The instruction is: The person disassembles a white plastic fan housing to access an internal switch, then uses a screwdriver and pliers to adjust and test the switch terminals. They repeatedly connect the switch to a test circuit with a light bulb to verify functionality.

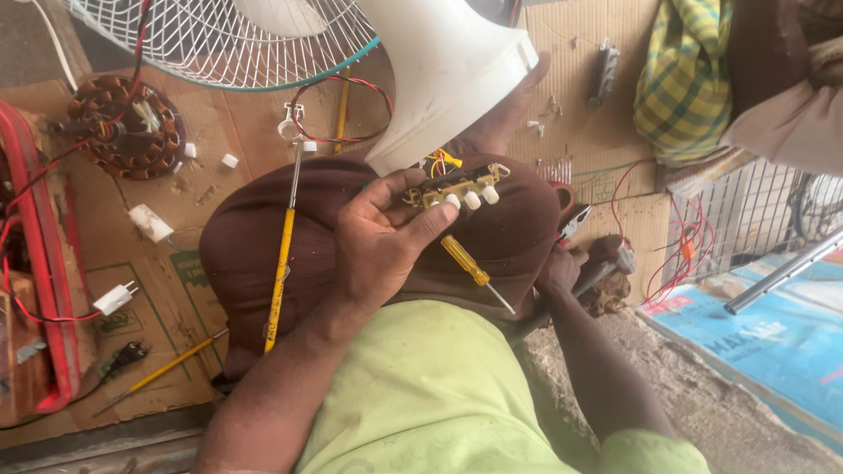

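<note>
Cardboard-covered floor (219, 114), left hand (382, 237) pinching switch block (457, 187) under fan base (443, 75), right hand (566, 268) gripping pliers (575, 224), screwdriver (474, 270) on lap.

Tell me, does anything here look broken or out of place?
Yes. The switch block in the left hand hangs out of the white fan base on its wires, and a bare motor winding lies on the cardboard among scattered small parts. The fan looks taken apart.

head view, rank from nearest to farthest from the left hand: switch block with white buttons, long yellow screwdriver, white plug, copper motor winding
1. switch block: held in the left hand fingers.
2. long yellow screwdriver: just left of the hand, lying across the lap.
3. white plug: farther left, on the cardboard.
4. copper motor winding: upper left corner.
</note>
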`<state>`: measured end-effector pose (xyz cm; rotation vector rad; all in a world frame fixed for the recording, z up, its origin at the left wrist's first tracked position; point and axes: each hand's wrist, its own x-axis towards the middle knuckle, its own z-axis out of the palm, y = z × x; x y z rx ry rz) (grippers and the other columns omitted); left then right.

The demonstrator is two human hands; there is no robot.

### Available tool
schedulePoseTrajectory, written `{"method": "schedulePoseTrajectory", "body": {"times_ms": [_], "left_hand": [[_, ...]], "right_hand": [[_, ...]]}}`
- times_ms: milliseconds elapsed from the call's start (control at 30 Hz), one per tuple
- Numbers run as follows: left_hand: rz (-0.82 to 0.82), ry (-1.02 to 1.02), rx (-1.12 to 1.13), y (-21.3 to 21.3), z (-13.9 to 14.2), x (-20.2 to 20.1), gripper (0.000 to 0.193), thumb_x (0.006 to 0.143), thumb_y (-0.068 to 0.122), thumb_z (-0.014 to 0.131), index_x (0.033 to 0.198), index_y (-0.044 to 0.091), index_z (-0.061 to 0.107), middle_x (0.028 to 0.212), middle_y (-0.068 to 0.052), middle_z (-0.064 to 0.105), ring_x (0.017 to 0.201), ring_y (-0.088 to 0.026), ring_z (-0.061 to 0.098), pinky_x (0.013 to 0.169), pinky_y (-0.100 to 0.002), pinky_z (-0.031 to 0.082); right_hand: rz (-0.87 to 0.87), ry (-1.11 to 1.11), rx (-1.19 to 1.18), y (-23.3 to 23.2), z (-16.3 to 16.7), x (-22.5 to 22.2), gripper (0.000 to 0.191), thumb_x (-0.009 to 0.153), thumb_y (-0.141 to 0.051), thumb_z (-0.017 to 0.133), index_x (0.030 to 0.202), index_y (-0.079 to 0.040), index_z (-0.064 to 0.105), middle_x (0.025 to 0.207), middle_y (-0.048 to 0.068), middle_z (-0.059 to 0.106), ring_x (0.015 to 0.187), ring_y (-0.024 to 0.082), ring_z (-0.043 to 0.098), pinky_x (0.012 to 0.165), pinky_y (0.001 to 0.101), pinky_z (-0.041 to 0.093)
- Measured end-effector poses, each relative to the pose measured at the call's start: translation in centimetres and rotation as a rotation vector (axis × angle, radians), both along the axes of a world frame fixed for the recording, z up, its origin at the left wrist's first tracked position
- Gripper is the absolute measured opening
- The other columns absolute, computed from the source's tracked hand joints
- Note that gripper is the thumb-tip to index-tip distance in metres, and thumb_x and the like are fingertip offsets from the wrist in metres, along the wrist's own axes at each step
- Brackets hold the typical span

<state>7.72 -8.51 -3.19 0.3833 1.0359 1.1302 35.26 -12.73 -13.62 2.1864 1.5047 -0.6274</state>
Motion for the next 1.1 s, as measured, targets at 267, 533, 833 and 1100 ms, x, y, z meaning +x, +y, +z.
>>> {"method": "schedulePoseTrajectory", "body": {"times_ms": [267, 533, 833, 1100], "left_hand": [[0.018, -0.02, -0.037, 0.6, 0.0, 0.0, 0.04, 0.089, 0.004, 0.079, 0.122, -0.011, 0.062, 0.109, -0.014, 0.074, 0.094, -0.014, 0.072, 0.081, -0.028, 0.062], [0.027, 0.036, -0.115, 1.2, 0.4, 0.5, 0.037, 0.088, 0.012, 0.079, 0.118, -0.008, 0.067, 0.107, -0.012, 0.075, 0.09, -0.012, 0.072, 0.074, -0.027, 0.064], [0.028, 0.025, -0.098, 1.2, 0.5, 0.5, 0.041, 0.088, 0.014, 0.079, 0.119, -0.009, 0.066, 0.107, -0.012, 0.075, 0.091, -0.013, 0.073, 0.075, -0.027, 0.064], [-0.013, 0.042, -0.111, 0.8, 0.3, -0.1, 0.042, 0.09, 0.017, 0.077, 0.121, -0.01, 0.066, 0.107, -0.013, 0.076, 0.09, -0.013, 0.073, 0.073, -0.027, 0.064]], "right_hand": [[-0.365, 0.288, -0.335, 1.6, 3.5, 3.6, 0.025, 0.086, -0.013, 0.064, 0.108, -0.005, 0.071, 0.107, 0.014, 0.078, 0.091, 0.03, 0.072, 0.074, 0.0439, 0.057], [-0.803, 1.087, -0.141, 3.9, 10.3, 7.0, 0.053, 0.075, 0.01, 0.052, 0.127, 0.005, 0.059, 0.099, 0.016, 0.071, 0.095, 0.027, 0.072, 0.089, 0.0399, 0.058], [-0.414, 0.942, -0.229, 3.1, 14.2, 1.5, 0.041, 0.085, 0.001, 0.065, 0.126, -0.008, 0.065, 0.094, 0.0, 0.065, 0.087, 0.012, 0.064, 0.079, 0.0298, 0.054], [-0.495, 0.795, -0.269, 3.6, 14.6, -0.8, 0.036, 0.088, -0.007, 0.066, 0.123, -0.014, 0.072, 0.084, 0.0, 0.062, 0.069, 0.013, 0.056, 0.061, 0.0317, 0.045]]}}
